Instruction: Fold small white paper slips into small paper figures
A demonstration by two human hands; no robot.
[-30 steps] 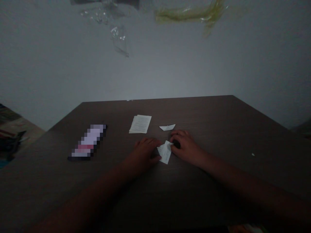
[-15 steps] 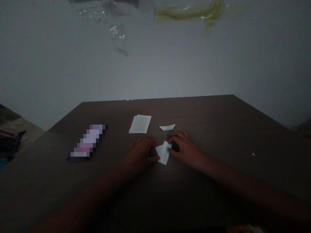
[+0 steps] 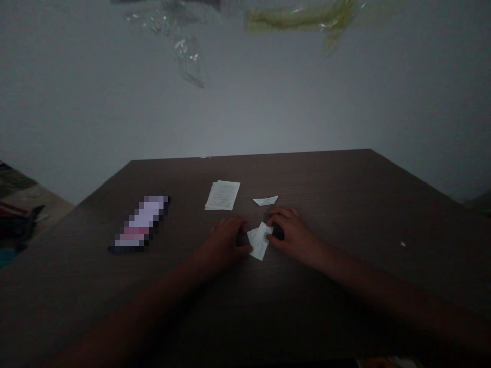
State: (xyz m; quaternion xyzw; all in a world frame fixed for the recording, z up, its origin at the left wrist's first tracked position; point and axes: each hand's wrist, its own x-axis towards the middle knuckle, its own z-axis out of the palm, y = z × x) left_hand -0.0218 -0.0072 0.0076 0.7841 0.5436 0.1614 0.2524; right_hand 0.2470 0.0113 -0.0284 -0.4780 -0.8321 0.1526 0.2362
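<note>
The paper (image 3: 261, 246), partly folded, lies on the surface (image 3: 326, 176) between the left hand (image 3: 228, 240), its fingers parted, and the right hand (image 3: 294, 234), fingers touching the right edge, grip uncertain. Probably light, thin and easily creased, it is best held by opposite edges.

We cannot read the small print on the paper (image 3: 260, 244), whose edge the left hand (image 3: 228, 238) and right hand (image 3: 290, 230) partly cover, or on the stack (image 3: 222, 196). Coarse blocks mask what the phone (image 3: 140, 221) shows. We find the speck (image 3: 403, 244) too tiny to identify. The view's edges cut off both forearms (image 3: 383, 283), the yellow tape (image 3: 299, 20) and the dark clutter (image 3: 19, 222).
</note>
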